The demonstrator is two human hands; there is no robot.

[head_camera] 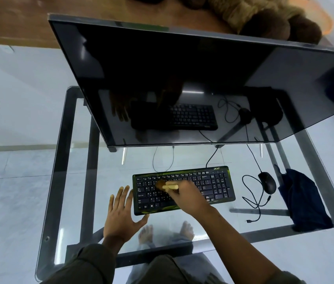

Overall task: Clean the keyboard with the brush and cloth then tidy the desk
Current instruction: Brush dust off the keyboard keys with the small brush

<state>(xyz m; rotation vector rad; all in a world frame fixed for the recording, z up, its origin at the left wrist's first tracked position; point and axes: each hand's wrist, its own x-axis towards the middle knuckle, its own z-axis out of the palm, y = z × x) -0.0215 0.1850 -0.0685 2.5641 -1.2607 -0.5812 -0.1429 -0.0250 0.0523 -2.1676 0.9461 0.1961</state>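
While the right hand (184, 196) grips the pale-handled brush (167, 186) with its bristles on the keyboard's (213, 185) left-centre keys, the left hand (122, 212) lies flat and spread on the glass desk (192, 228), touching the keyboard's left edge. Its long axis runs left to right, so most unbrushed keys probably lie rightward. "acer" reads at its top right; the dark cloth (303, 201) lies well apart beyond the mouse (267, 182), nearer the right hand.
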